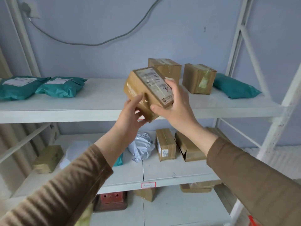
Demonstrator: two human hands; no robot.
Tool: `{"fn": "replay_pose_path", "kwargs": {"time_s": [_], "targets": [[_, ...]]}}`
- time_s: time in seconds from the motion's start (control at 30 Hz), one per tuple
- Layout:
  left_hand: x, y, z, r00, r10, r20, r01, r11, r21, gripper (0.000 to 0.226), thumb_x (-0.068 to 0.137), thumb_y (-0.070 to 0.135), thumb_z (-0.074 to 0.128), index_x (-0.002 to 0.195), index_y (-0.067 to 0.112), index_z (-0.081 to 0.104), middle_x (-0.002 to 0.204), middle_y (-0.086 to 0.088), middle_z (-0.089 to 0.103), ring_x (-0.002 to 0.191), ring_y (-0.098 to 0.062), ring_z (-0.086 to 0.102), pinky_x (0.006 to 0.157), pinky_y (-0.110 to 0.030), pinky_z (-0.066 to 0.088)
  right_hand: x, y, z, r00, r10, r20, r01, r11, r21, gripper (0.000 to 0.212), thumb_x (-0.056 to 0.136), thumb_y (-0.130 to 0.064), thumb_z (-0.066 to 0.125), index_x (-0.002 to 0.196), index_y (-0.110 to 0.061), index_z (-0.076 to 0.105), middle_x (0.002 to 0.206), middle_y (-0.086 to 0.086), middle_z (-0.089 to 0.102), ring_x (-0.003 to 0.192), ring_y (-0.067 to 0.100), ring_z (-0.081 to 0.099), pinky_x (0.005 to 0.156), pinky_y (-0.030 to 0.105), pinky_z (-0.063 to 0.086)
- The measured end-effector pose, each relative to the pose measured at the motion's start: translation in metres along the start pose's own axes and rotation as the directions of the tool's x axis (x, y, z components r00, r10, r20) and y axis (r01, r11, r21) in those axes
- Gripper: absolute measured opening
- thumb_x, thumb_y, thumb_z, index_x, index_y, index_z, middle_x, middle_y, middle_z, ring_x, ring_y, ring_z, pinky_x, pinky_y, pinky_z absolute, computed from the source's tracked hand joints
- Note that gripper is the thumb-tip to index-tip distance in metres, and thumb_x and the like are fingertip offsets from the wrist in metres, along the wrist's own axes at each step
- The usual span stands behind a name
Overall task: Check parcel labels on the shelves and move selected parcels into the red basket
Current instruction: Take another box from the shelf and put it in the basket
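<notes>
Hands, left [130,110] and right [175,101], hold taped parcel [146,90] above shelf [97,101].

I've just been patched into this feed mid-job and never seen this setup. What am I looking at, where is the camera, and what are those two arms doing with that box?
There is no machine here: a camera worn on a person's head looks forward and down at their own arms in brown sleeves. The left hand and right hand together hold a taped cardboard box, tilted so that its label faces the camera. Its print is too blurred to read. Behind it, the top shelf carries two more cardboard boxes and teal mailer bags. The lower shelf holds further boxes and a crumpled white bag. A red object sits near the floor; it is only partly visible.
</notes>
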State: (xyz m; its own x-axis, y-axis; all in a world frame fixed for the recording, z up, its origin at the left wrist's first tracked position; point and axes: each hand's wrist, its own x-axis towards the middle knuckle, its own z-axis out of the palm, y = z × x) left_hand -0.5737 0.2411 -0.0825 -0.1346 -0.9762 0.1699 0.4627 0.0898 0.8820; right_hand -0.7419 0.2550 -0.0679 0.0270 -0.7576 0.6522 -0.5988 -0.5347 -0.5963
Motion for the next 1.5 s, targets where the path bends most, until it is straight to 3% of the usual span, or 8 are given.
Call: {"fn": "replay_pose_path", "kwargs": {"time_s": [0.23, 0.5, 0.6, 0.77, 1.0, 1.2, 1.33, 1.5], "targets": [[-0.026, -0.018, 0.019, 0.976, -0.165, 0.141, 0.187, 0.970, -0.158, 0.069, 0.093, 0.067, 0.057, 0.134, 0.012, 0.068, 0.128, -0.010, 0.073, 0.116, -0.024, 0.071, 0.096, -0.042, 0.057, -0.025, -0.029, -0.026, 0.944, -0.327, 0.055, 0.304, 0.789, -0.535, 0.126, 0.067, -0.066, 0.080, 0.163, -0.024, 0.012, 0.172, 0.009, 0.011, 0.143, 0.033, 0.033, 0.118, 0.046, 0.033], [-0.029, -0.035, 0.010, 0.959, -0.124, 0.254, 0.210, 0.916, -0.343, 0.063, 0.098, 0.064, 0.050, 0.139, 0.018, 0.062, 0.150, -0.016, 0.057, 0.125, -0.030, 0.064, 0.102, -0.047, 0.055, -0.050, -0.015, -0.029, 0.995, 0.082, -0.053, -0.067, 0.966, 0.250, 0.093, 0.076, -0.065, 0.075, 0.153, -0.044, 0.027, 0.161, -0.016, 0.031, 0.149, 0.000, 0.024, 0.118, 0.026, 0.025], [-0.025, -0.034, 0.002, 0.957, -0.040, 0.288, 0.103, 0.973, -0.206, 0.069, 0.097, 0.057, 0.054, 0.152, 0.017, 0.047, 0.157, -0.016, 0.049, 0.136, -0.034, 0.055, 0.108, -0.051, 0.051, -0.060, -0.001, -0.027, 0.981, 0.179, 0.077, -0.194, 0.873, 0.448, 0.075, 0.082, -0.051, 0.078, 0.141, -0.048, 0.033, 0.140, -0.024, 0.052, 0.123, -0.020, 0.046, 0.095, 0.003, 0.038], [-0.018, -0.025, -0.014, 0.895, 0.110, 0.431, -0.214, 0.956, 0.202, 0.093, 0.073, 0.032, 0.091, 0.149, 0.015, 0.041, 0.146, -0.017, 0.058, 0.137, -0.039, 0.053, 0.115, -0.065, 0.038, -0.069, 0.043, -0.029, 0.948, 0.260, 0.185, -0.316, 0.847, 0.428, 0.085, 0.078, -0.034, 0.088, 0.148, -0.043, 0.041, 0.142, -0.011, 0.061, 0.131, 0.007, 0.057, 0.104, 0.030, 0.050], [-0.011, -0.029, -0.017, 0.730, 0.244, 0.638, -0.660, 0.491, 0.568, 0.106, 0.071, 0.011, 0.089, 0.156, 0.021, 0.027, 0.154, -0.001, 0.039, 0.144, -0.025, 0.039, 0.123, -0.042, 0.033, -0.074, 0.067, -0.034, 0.892, 0.392, 0.223, -0.427, 0.893, 0.139, 0.071, 0.069, -0.049, 0.090, 0.132, -0.034, 0.063, 0.122, -0.022, 0.072, 0.119, 0.002, 0.064, 0.111, 0.038, 0.048], [-0.020, -0.037, -0.029, 0.887, 0.088, 0.453, -0.261, 0.905, 0.336, 0.079, 0.077, 0.011, 0.083, 0.145, 0.024, 0.046, 0.143, -0.012, 0.061, 0.136, -0.031, 0.056, 0.114, -0.053, 0.045, -0.072, 0.053, -0.032, 0.930, 0.257, 0.265, -0.335, 0.887, 0.317, 0.087, 0.080, -0.029, 0.087, 0.152, -0.032, 0.038, 0.138, -0.013, 0.063, 0.123, -0.007, 0.058, 0.099, 0.015, 0.050], [-0.019, -0.039, -0.028, 0.951, 0.003, 0.310, -0.094, 0.955, 0.282, 0.055, 0.084, 0.038, 0.074, 0.134, 0.022, 0.061, 0.132, -0.006, 0.072, 0.119, -0.025, 0.068, 0.114, -0.055, 0.044, -0.071, 0.051, -0.021, 0.923, 0.296, 0.247, -0.379, 0.815, 0.439, 0.085, 0.071, -0.053, 0.085, 0.145, -0.046, 0.045, 0.137, -0.008, 0.064, 0.126, 0.012, 0.063, 0.112, 0.046, 0.047], [-0.018, -0.047, -0.015, 0.947, -0.013, 0.322, -0.107, 0.931, 0.350, 0.066, 0.093, 0.056, 0.060, 0.154, 0.039, 0.041, 0.135, 0.004, 0.070, 0.114, -0.013, 0.070, 0.108, -0.048, 0.047, -0.072, 0.054, -0.010, 0.900, 0.380, 0.214, -0.428, 0.676, 0.600, 0.083, 0.066, -0.056, 0.083, 0.140, -0.038, 0.051, 0.123, 0.003, 0.074, 0.117, 0.020, 0.070, 0.110, 0.051, 0.048]]}}
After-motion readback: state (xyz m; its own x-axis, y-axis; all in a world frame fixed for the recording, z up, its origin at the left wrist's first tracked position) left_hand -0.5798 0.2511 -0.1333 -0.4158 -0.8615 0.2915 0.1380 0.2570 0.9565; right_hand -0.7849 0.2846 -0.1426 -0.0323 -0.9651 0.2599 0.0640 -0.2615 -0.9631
